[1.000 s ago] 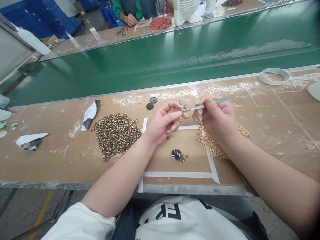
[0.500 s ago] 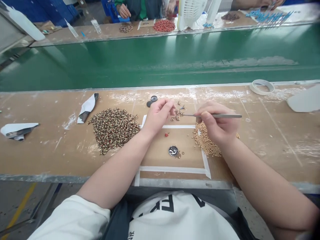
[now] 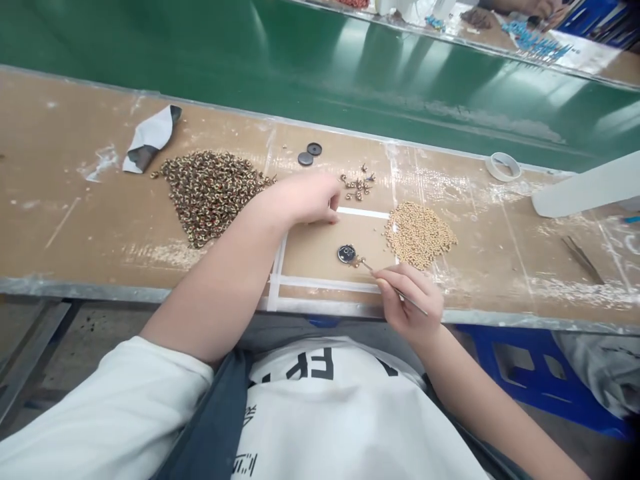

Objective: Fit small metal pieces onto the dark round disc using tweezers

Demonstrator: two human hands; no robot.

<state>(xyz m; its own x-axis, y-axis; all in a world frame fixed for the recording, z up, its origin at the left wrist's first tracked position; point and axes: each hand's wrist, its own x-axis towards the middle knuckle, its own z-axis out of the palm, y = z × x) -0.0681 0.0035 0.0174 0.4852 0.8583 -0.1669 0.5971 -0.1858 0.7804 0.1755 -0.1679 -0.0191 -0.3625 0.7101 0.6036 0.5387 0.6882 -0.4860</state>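
Note:
My right hand [image 3: 413, 303] grips a thin pointed metal tool [image 3: 411, 303]. The tool's tip is at a few tiny gold bits beside a round black piece with a shiny, silvery pattern [image 3: 346, 253]. Farther up, my left hand [image 3: 320, 200] is bent down to the board with its fingers curled together; what they hold, if anything, is hidden. Just right of that hand lie several small brass-coloured pieces with stems [image 3: 358, 187]. A large heap of small gold-and-dark parts [image 3: 210, 193] lies left of it, partly behind my forearm.
A pile of small tan beads [image 3: 420, 233] lies beyond my right hand. Two black round caps [image 3: 310, 154] are near the far edge. A tape roll [image 3: 503, 167], a white bottle [image 3: 590, 183] and tweezers [image 3: 583, 260] are on the right. Another person's hand [image 3: 543, 8] shows across the green belt [image 3: 320, 73].
My right hand has come toward me with the tool, from the stemmed pieces to the round black piece. My left hand has turned downward; the small red piece no longer shows. The view has shifted.

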